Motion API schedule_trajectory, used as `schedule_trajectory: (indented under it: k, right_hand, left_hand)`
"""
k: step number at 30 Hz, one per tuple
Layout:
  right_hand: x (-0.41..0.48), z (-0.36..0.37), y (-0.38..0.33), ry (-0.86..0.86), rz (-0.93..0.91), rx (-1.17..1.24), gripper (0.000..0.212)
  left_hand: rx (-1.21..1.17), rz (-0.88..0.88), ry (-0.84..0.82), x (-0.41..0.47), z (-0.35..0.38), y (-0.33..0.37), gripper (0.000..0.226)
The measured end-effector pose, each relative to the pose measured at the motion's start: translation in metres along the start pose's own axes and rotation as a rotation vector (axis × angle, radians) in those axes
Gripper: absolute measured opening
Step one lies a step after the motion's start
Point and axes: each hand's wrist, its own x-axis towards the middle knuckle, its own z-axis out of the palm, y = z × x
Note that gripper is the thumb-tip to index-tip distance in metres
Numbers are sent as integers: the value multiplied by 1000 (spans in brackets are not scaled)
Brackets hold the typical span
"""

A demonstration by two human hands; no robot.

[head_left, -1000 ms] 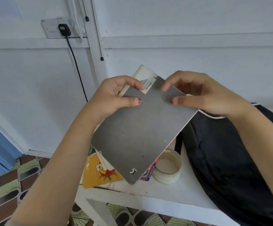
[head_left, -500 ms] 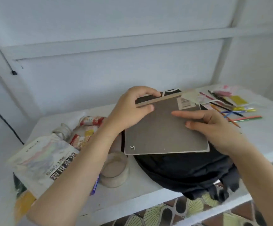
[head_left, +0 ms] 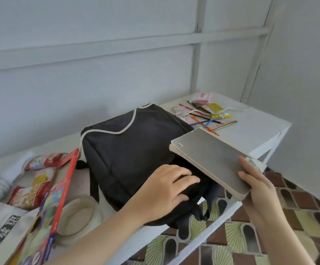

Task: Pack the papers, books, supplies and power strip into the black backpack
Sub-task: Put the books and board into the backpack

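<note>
Resting on right hand point(head_left: 258, 186) fingers point(head_left: 248, 178): grey book point(head_left: 210, 157).

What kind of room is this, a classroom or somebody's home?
Probably a plain room in a home, used as a study corner. A white table stands against bare painted walls over patterned floor tiles, with coloured pencils and a black backpack on it.

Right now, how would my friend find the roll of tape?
Start at the black backpack lying on the white table. Look just left of its near end. The roll of tape is the pale ring lying flat, the only round thing beside the colourful boxes.
</note>
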Motion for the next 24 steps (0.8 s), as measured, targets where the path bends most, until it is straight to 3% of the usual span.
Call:
schedule_trajectory:
  k: [5, 7, 10, 14, 17, 19, 22, 24]
  right_hand:
    - [-4, -17, -2, 24, 19, 106, 36]
    - [-4, -20, -3, 30, 3, 136, 35]
    - [-5, -22, -6, 19, -14, 151, 36]
    - [-7, -20, -7, 0, -34, 156, 37]
    - [-7, -17, -4, -22, -32, 138, 37]
    - [-6, -16, -1, -31, -23, 127, 37]
    - [-6, -14, 2, -40, -20, 117, 38]
    - [-7, -12, 2, -40, -13, 112, 38]
  left_hand:
    - [392, 149, 340, 7, -11, -35, 38]
    - [542, 259, 306, 7, -15, -50, 36]
    - [524, 260, 108, 7, -17, -65, 36]
    - [393, -13, -12, 6, -17, -58, 42]
    - [437, -173, -191, 12, -22, -39, 78]
    - [370, -317, -216, 20, -29, -37, 71]
    - [41, -624, -104, 34, -44, -72, 47]
    - [-168, -772, -99, 36, -58, -104, 47]
